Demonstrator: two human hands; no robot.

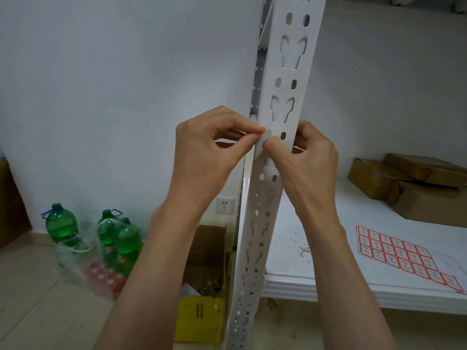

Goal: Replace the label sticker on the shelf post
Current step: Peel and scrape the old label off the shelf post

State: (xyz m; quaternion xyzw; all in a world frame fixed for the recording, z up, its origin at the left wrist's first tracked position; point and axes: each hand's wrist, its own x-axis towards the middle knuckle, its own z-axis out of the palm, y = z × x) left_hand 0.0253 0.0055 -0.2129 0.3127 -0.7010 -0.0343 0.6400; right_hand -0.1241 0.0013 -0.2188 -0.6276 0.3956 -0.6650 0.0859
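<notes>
A white slotted metal shelf post (283,79) runs from top to bottom through the middle of the view. My left hand (212,150) pinches its thumb and forefinger together at the post's left edge. My right hand (303,157) wraps around the post from the right, its thumb pressed on the post's front face just beside the left fingertips. Whatever sits between the fingertips is hidden by them; no sticker shows on the post. A sheet of red-bordered label stickers (404,256) lies on the white shelf (316,281) at the right.
Brown cardboard boxes (414,185) are stacked at the back right of the shelf. On the floor to the left stand green bottles (60,223), some in a plastic bag, an open carton (209,258) and a yellow box (199,319). A wall socket (224,205) is behind the post.
</notes>
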